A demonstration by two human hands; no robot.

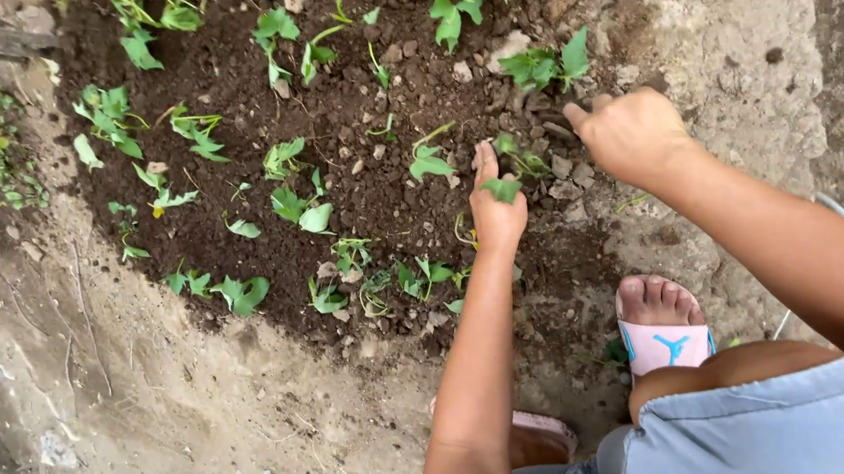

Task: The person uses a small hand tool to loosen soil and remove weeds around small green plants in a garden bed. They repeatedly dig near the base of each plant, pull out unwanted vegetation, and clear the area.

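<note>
Denim shorts (758, 421) and a pink sandal (663, 340) sit nearest the camera, at the edge of a dark soil bed (367, 181). Just beyond, the left hand (495, 206) reaches into the bed, fingers pinched around a green leafy cutting (504, 189) held low over the loose earth. To its right, the right hand (630, 135) is curled closed with the thumb pressing into the soil; whether it holds anything cannot be told. Farther out, planted cuttings (299, 208) dot the bed in loose rows. Judging from the grip, a tight pinch could bruise the soft stem, and the clods and stones (562, 166) nearby could leave it seated loosely, likely to topple.
</note>
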